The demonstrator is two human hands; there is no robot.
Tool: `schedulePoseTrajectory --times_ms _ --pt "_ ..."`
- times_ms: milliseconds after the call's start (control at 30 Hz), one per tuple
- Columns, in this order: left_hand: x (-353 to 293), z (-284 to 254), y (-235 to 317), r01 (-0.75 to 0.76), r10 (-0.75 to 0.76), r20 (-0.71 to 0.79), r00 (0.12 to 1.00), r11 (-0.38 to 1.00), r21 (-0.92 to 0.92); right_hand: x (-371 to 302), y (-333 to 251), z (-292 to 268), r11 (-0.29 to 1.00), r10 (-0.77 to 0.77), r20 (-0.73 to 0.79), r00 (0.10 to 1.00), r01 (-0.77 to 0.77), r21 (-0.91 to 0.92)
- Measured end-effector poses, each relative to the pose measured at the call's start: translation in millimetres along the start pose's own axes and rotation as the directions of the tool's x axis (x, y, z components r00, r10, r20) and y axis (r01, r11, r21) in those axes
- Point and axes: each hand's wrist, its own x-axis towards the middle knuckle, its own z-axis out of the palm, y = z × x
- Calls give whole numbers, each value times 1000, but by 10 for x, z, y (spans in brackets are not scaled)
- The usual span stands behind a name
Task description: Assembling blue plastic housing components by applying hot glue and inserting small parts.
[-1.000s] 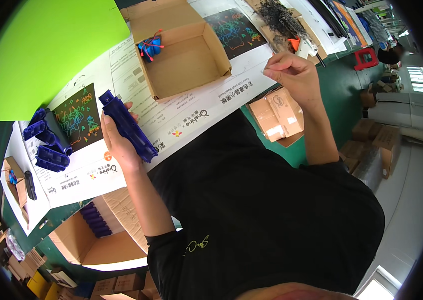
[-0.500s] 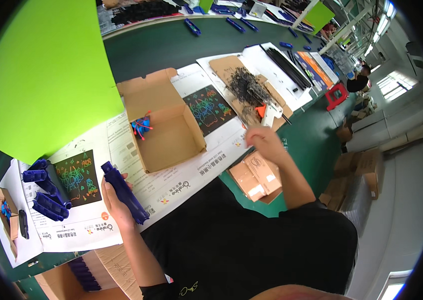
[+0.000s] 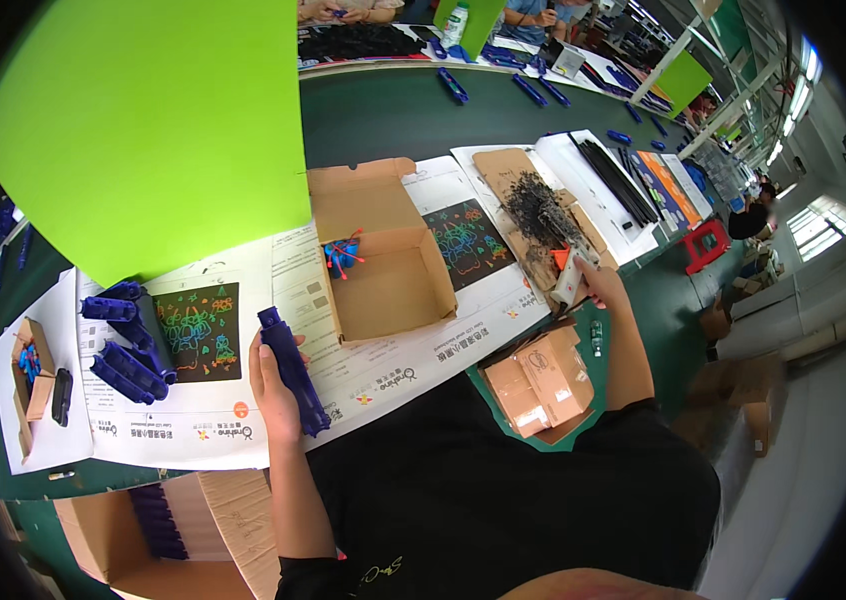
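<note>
Right hand [image 3: 603,287] reached glue gun [image 3: 570,284] (white) — left [image 3: 277,392] holds casing [image 3: 295,374].

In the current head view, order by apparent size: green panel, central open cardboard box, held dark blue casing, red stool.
1. Green panel
2. Open cardboard box
3. Dark blue casing
4. Red stool, farthest away

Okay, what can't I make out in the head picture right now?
In the head view:
Palm of the left hand: hidden by the navy casing.
Right hand: too small to tell whether it is closed around the white tool.
Lower-left carton: cut off by the lower edge.
Co-worker in blue, top: head cut off by the upper edge.
Blue bundle: too small for detail.
</note>
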Motion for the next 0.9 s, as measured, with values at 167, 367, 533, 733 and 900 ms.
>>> schedulePoseTrajectory --times_ms 167,367,533,733,900 --pt "-4 23 80 -3 3 1 1000 1000 30 -257 -198 -4 999 -5 -129 992 11 45" --pt "-32 -15 31 -26 25 35 999 999 45 -92 -394 66 983 -81 -91 993 64 -172" --pt "-118 -38 27 -50 49 22 999 998 23 -85 -180 110 998 -65 45 997 64 23" --pt "-82 -30 22 -49 46 52 998 997 54 -112 5 205 942 -314 -407 858 334 -22" --pt "-13 1 2 -28 22 59 998 995 95 -214 -252 119 906 -322 -424 847 405 120"
